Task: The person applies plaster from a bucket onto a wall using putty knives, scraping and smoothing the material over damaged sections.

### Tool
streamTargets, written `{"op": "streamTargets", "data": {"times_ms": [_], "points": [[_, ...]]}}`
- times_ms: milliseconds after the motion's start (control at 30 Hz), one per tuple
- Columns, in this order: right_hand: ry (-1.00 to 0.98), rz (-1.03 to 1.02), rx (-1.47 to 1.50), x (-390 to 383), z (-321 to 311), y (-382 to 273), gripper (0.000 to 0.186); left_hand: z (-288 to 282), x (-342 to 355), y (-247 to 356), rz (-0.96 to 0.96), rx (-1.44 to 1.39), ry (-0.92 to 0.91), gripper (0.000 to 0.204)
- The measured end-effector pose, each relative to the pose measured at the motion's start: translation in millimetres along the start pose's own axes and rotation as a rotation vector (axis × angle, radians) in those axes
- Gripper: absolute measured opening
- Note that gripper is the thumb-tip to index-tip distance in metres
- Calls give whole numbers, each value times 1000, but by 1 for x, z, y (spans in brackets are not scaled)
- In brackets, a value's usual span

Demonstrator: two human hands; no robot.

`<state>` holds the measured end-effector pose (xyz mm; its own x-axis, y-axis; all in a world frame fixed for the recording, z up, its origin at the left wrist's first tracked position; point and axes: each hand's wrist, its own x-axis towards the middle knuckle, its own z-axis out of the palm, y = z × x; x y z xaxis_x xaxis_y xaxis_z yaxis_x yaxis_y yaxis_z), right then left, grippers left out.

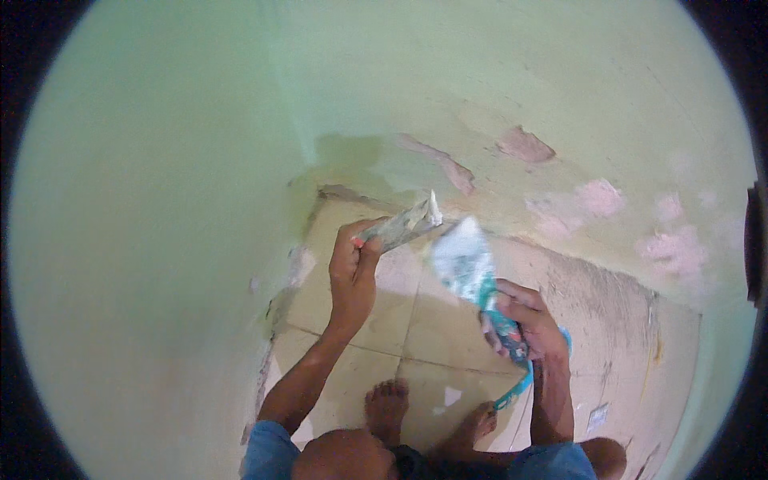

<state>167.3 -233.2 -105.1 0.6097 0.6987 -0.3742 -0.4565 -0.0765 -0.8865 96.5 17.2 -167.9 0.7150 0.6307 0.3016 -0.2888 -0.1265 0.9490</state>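
Note:
My left hand (354, 280) grips a grey, putty-smeared scraper (400, 226), its wide blade raised in front of the lower wall with a white smear on the edge. My right hand (524, 320) is wrapped around a putty knife with a teal handle and a white-coated blade (464, 260), held just to the right of the scraper. The two tools are close, and I cannot tell whether any putty passes between them. Ahead, the pale green wall (432, 72) has flaked patches (524, 146) and pink-white patches (600, 198).
I am in a corner with a green wall (136, 240) close on my left. Dusty square floor tiles (352, 312) lie below, with my bare feet (386, 408) on them. Behind my right arm shows the curved rim of a turquoise object (512, 394), partly hidden.

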Motion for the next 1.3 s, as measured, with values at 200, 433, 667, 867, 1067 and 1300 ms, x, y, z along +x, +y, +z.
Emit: {"op": "streamTargets", "data": {"times_ms": [200,433,667,867,1067,1300], "points": [[-81,93,300,10,-9,18,33,1,-18,-27,308,131,-194,22],[71,-302,297,19,-53,2,38,-16,-37,-62,189,359,-335,23],[268,-271,59,28,-66,-41,28,-20,-64,-73,-104,307,-156,20],[447,-137,-529,16,-72,-70,34,-40,-83,-71,-224,260,-147,21],[654,-648,-1389,41,-100,-26,54,-38,-98,-90,-293,238,-49,30],[961,-736,-1463,118,-122,33,68,-54,-106,-107,-291,250,-11,32]]}}
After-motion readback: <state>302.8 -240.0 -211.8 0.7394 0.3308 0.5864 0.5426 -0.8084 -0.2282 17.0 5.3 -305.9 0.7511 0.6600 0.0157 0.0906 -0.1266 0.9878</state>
